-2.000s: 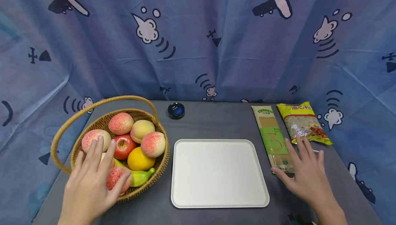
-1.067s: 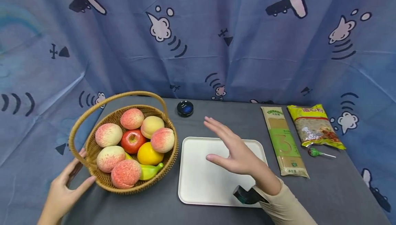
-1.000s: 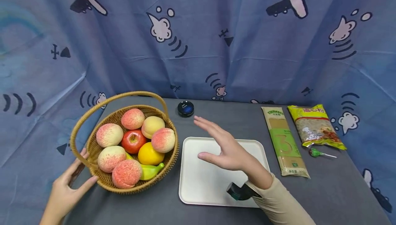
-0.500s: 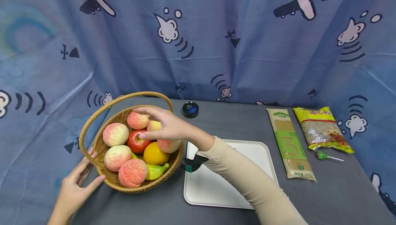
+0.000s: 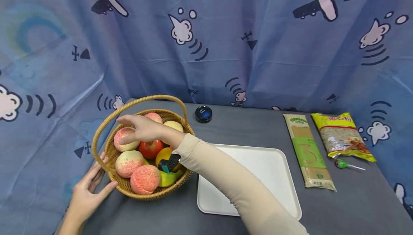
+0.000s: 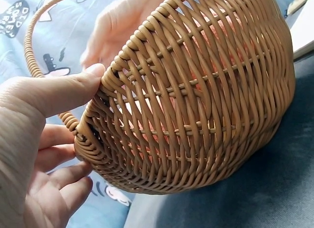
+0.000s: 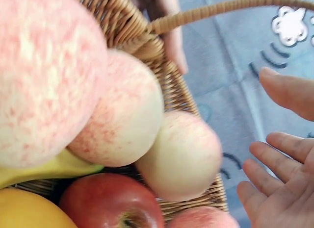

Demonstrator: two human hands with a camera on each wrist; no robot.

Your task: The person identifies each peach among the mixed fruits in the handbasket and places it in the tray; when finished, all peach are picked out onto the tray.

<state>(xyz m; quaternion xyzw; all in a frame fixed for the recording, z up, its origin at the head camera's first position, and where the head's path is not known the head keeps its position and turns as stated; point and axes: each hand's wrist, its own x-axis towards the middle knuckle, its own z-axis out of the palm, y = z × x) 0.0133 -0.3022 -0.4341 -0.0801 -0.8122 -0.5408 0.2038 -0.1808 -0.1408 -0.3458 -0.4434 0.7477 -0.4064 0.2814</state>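
Observation:
A wicker basket (image 5: 113,172) of fruit stands at the left of the table, its arched handle raised. My left hand (image 5: 86,196) holds its left end from outside, around the handle's foot. In the left wrist view the thumb (image 6: 73,93) touches the woven rim and the fingers sit lower on the basket's end. My right hand (image 5: 143,129) reaches over the basket, thumb and fingers spread around a peach (image 5: 124,139) without visibly gripping it. In the right wrist view that hand (image 7: 284,174) appears apart from the pale peach (image 7: 181,157). A red apple (image 5: 151,149) lies beside it.
A white tray (image 5: 258,159) lies in the middle, partly under the right sleeve. A round black tin (image 5: 203,114) stands behind. To the right lie a noodle packet (image 5: 309,150), a yellow bag (image 5: 343,136) and a green lollipop (image 5: 341,163). A patterned curtain (image 5: 219,48) hangs behind.
My right hand has crossed leftward from beside the noodle packet, over the tray, to above the basket. My left hand has moved from over the fruit to the basket's left end.

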